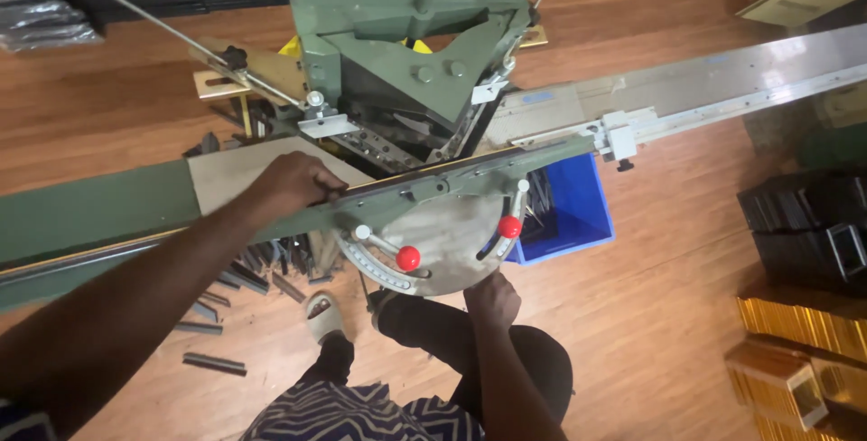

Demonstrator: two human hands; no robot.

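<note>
Wood plank floor [686, 315] has dark offcut strips [213, 364] scattered about, a blue bin [578, 215], plus stacked gold frames [795, 351].

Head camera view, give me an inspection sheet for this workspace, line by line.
Surface: green machine bed with a round metal plate, over a wooden floor.
Job's things: dark strip lying along the fence; two red-knobbed levers.
Clutter: cut offcuts on the floor; blue bin beneath the machine.
Grippers: left hand presses on the strip; right hand sits under the plate's edge.
Cables: nothing seen.
Surroundings: dark stacked frames, gold mouldings.
</note>
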